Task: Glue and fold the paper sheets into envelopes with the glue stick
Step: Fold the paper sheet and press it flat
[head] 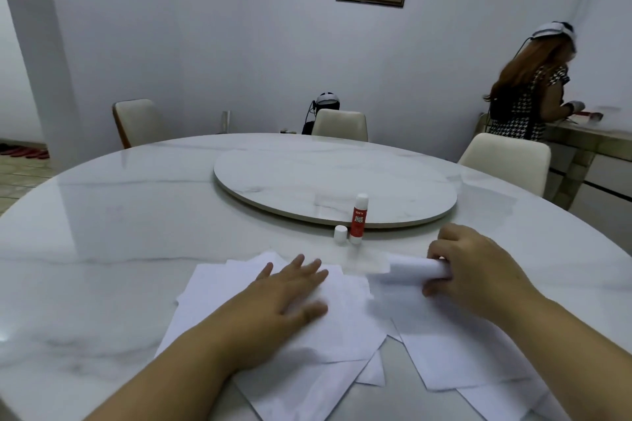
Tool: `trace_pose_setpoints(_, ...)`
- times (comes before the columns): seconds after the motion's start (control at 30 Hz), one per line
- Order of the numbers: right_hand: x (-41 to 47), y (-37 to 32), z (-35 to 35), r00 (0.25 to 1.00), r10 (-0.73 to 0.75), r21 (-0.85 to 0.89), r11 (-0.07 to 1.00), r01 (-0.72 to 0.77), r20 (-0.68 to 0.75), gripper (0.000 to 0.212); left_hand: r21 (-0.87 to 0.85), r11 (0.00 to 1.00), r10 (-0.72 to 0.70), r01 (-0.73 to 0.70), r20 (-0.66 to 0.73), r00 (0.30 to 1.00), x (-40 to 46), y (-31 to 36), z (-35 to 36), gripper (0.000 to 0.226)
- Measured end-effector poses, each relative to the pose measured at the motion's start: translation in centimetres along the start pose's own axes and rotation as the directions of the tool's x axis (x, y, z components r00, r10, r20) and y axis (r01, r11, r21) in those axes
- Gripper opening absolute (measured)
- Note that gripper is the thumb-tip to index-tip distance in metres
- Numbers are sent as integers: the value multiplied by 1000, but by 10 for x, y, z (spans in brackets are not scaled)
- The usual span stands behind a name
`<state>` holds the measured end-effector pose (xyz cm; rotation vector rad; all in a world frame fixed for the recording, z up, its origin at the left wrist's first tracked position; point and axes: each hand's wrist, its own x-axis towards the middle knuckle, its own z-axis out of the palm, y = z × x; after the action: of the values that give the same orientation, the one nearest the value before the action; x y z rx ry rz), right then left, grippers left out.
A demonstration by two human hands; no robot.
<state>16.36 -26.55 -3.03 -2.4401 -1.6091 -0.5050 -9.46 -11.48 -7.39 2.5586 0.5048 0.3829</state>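
Nearest me, a loose, overlapping pile of white paper sheets (307, 362) lies on the near edge of a round marble table (102, 249).

My left hand (294, 287) lies flat on the left part of the pile, fingers straight and slightly spread, pressing the sheets down and holding nothing.

My right hand (478, 273) is at the right of the pile. Its fingers and thumb are curled round the far edge of one sheet (410, 270), which is rolled or folded over toward me. The fold runs left to right across my view. Motion blur keeps me from telling how sharp the crease is.

Just beyond the sheets, between my two hands and a little nearer the right one, the glue stick (358, 219) stands upright. It is uncapped, and its small white cap (340, 234) stands just beside it on the left. I judge that the right hand would have the shorter reach to it, straight ahead and slightly left.

Farther off, a raised round turntable (335, 181) sits on the middle of the table, with pale chairs (340, 125) around the far side. At the far right, another person (533, 92) stands at a side counter, turned away.
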Motion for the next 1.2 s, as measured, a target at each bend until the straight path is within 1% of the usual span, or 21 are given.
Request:
trace_pose_setpoints(0.03,-3,2,-4,999,1,32,1000,0,-33,29,-122,993,-11,3,-71,997,-1,1,-4,50)
trace_pose_setpoints(0.1,-9,7,-13,997,9,86,996,-2,-83,28,-284,959,-57,-10,-225,973,-4,2,-11,45)
trace_pose_setpoints(0.17,-13,9,-22,996,5,99,995,4,-86,25,-355,934,-96,-34,-341,935,-8,1,-16,43)
trace_pose_setpoints(0.27,-16,13,-34,995,39,155,988,-24,-93,20,-394,918,-143,-40,-425,894,-12,0,-21,30)
trace_pose_setpoints(0.3,-16,14,-38,995,56,177,983,-41,-83,19,-410,912,-168,-31,-441,882,-13,0,-23,24)
trace_pose_setpoints(0.37,-14,17,-42,996,75,210,976,-62,-55,18,-422,906,-198,-15,-455,868,-14,-1,-24,21)
trace_pose_setpoints(0.5,-12,15,-29,994,82,194,976,-95,74,24,-435,900,-216,13,-421,881,-15,-1,-19,21)
trace_pose_setpoints(0.53,-12,15,-21,993,83,186,978,-98,88,29,-423,906,-212,20,-413,886,-15,-1,-18,21)
trace_pose_setpoints(0.63,-12,15,-2,996,89,173,981,-92,23,60,-402,915,-216,37,-410,886,-17,-3,-18,21)
trace_pose_setpoints(0.7,-12,17,3,997,58,172,984,-49,-48,68,-402,915,-227,43,-422,878,-18,-6,-19,21)
trace_pose_setpoints(0.77,-13,20,3,997,30,159,987,-19,-68,60,-405,913,-240,50,-434,868,-18,-7,-19,21)
trace_pose_setpoints(0.87,-12,17,-21,999,39,116,992,-38,-12,19,-417,907,-267,55,-469,842,-17,-8,-22,22)
trace_pose_setpoints(0.93,-7,17,-47,999,45,152,987,-48,17,29,-409,912,-270,36,-530,804,-17,-8,-29,24)
trace_pose_setpoints(0.97,-4,18,-62,999,45,206,978,-44,0,26,-438,899,-278,3,-565,777,-17,-7,-34,25)
trace_pose_setpoints(1.0,-1,17,-80,998,43,296,955,-29,-43,19,-505,862,-301,-50,-588,751,-17,-8,-40,26)
trace_pose_setpoints(1.03,1,15,-98,995,62,425,905,-24,-77,17,-601,790,-336,-119,-587,736,-17,-8,-48,24)
trace_pose_setpoints(1.07,1,9,-114,992,86,591,807,-13,-95,21,-705,683,-368,-189,-556,745,-17,-8,-55,20)
trace_pose_setpoints(1.1,0,2,-128,991,84,757,653,23,-102,27,-790,565,-377,-237,-503,778,-19,-8,-61,17)
trace_pose_setpoints(1.13,-2,-7,-136,991,77,870,490,59,-110,32,-846,469,-347,-255,-441,828,-21,-7,-66,20)
trace_pose_setpoints(1.17,-2,-18,-140,990,69,929,358,89,-122,34,-877,416,-277,-240,-374,885,-23,-5,-68,25)
trace_pose_setpoints(1.2,-2,-31,-141,989,76,963,250,105,-127,33,-896,397,-195,-200,-295,935,-25,-2,-68,36)
